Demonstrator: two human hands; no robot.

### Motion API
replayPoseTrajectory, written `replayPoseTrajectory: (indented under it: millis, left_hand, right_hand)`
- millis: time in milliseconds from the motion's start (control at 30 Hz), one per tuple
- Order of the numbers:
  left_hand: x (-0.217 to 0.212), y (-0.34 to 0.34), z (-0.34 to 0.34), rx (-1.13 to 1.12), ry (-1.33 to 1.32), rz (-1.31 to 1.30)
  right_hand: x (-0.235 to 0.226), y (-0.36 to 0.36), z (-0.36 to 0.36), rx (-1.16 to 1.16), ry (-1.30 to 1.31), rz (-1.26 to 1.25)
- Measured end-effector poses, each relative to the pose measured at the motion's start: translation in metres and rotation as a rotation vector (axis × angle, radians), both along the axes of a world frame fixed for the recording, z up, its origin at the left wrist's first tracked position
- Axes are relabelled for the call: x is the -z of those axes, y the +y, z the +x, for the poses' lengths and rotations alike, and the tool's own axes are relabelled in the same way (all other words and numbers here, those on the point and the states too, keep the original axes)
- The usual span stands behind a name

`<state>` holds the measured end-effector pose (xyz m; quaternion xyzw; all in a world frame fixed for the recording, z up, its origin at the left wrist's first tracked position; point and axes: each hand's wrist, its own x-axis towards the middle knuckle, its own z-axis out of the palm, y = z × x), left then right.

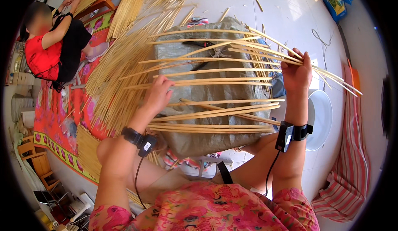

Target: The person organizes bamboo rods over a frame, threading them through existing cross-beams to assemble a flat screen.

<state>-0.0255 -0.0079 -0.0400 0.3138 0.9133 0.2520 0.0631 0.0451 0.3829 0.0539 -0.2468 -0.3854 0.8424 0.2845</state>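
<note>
Several thin pale bamboo sticks lie crosswise in spaced groups over a grey-green plastic sheet on a block-like support before me. My right hand is closed around a small bundle of bamboo sticks at the right, their ends poking out past the fingers. At the left edge of the support, my left hand has its fingers curled against the end of a stick in the middle group. Pruning shears rest on the sheet, partly under the sticks. The support itself is covered.
A large heap of bamboo sticks spreads at the left over a red floral mat. Beyond it a person in red sits handling sticks. A pale basin stands at the right, near striped cloth. Cables hang from both my wrist straps.
</note>
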Motion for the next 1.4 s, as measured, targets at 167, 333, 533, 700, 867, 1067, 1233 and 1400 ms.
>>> replayPoseTrajectory:
  millis: [167,333,533,700,867,1067,1233,1400]
  left_hand:
    - [0.0,0.003,0.002,-0.007,0.007,-0.033]
    - [0.001,0.003,0.004,0.005,0.037,-0.08]
    - [0.005,-0.002,0.001,0.177,-0.077,-0.088]
    - [0.0,0.004,-0.003,0.267,-0.136,0.018]
    - [0.005,0.013,-0.011,0.078,0.137,-0.056]
    - [0.011,0.017,-0.003,0.104,0.2,-0.114]
    - [-0.006,0.019,-0.001,0.15,0.035,-0.098]
    - [0.005,0.021,-0.009,0.06,-0.006,-0.04]
  right_hand:
    - [-0.006,-0.005,-0.001,0.022,-0.023,-0.014]
    - [-0.007,-0.005,-0.001,0.017,-0.034,-0.001]
    - [-0.006,-0.005,-0.003,0.005,-0.041,-0.02]
    - [-0.009,-0.007,-0.003,0.012,-0.038,-0.024]
    - [-0.002,-0.001,-0.004,0.038,-0.007,0.007]
    - [-0.003,-0.001,-0.001,0.025,-0.007,-0.022]
    - [-0.002,0.004,0.002,0.055,-0.011,-0.029]
    - [0.001,0.018,0.004,0.183,0.004,-0.036]
